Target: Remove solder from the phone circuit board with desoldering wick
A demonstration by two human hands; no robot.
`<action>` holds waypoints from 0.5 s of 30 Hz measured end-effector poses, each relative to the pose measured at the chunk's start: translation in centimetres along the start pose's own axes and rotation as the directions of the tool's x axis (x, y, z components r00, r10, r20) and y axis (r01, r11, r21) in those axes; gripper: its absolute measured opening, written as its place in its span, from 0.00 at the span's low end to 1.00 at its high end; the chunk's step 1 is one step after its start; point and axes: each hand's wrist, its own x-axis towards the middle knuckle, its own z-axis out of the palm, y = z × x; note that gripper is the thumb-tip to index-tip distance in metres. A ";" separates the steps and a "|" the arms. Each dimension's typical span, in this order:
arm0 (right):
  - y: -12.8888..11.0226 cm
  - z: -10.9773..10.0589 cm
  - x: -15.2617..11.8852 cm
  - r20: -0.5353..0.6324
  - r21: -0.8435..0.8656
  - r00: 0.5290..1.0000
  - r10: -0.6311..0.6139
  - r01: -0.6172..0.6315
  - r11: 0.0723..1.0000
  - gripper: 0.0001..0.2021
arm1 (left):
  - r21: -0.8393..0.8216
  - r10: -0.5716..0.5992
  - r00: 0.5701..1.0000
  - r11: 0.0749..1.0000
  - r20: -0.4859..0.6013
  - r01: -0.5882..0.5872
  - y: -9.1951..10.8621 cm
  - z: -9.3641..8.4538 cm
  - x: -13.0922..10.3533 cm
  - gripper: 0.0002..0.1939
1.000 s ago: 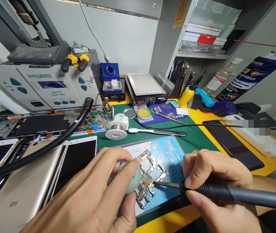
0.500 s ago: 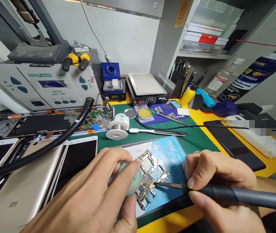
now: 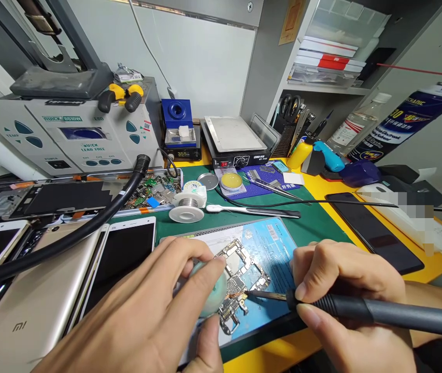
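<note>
My left hand [image 3: 154, 305] grips a round, pale green spool of desoldering braid [image 3: 216, 295] between thumb and fingers. A short strip of copper braid [image 3: 233, 296] runs from it over a phone circuit board [image 3: 236, 280]. In my right hand [image 3: 345, 290] is a soldering iron [image 3: 345, 306], held like a pen, its dark tip pointing left at the end of the braid. Whether the tip touches the braid or the board, I cannot tell. The board lies on a blue and white work pad [image 3: 271, 248]; the left fingers hide part of its left side.
A solder wire spool [image 3: 187, 208], a brush [image 3: 255, 211], a tin of yellow flux [image 3: 231, 181] and tweezers [image 3: 275, 187] lie behind the pad. A black hose [image 3: 119, 207] crosses above several phones [image 3: 127, 259] at left. A thin black cable [image 3: 322, 202] spans the right.
My right hand and the soldering iron have shifted slightly left. The left hand keeps its grip on the braid spool, nearly still.
</note>
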 end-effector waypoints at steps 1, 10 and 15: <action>0.0 0.0 0.0 -0.002 -0.007 1.000 -0.002 0.002 1.000 0.10 | -0.006 -0.010 1.000 1.000 0.013 0.010 0.1 -0.1 0.0 0.25; 0.4 0.2 -0.1 0.009 0.035 0.999 -0.035 0.034 0.999 0.12 | 0.057 0.002 1.000 0.998 0.014 -0.003 0.4 0.6 -0.4 0.23; 0.4 0.3 -0.1 -0.005 0.056 0.999 -0.032 0.032 0.998 0.12 | 0.061 0.001 1.000 0.998 -0.014 0.000 0.3 0.9 -0.3 0.22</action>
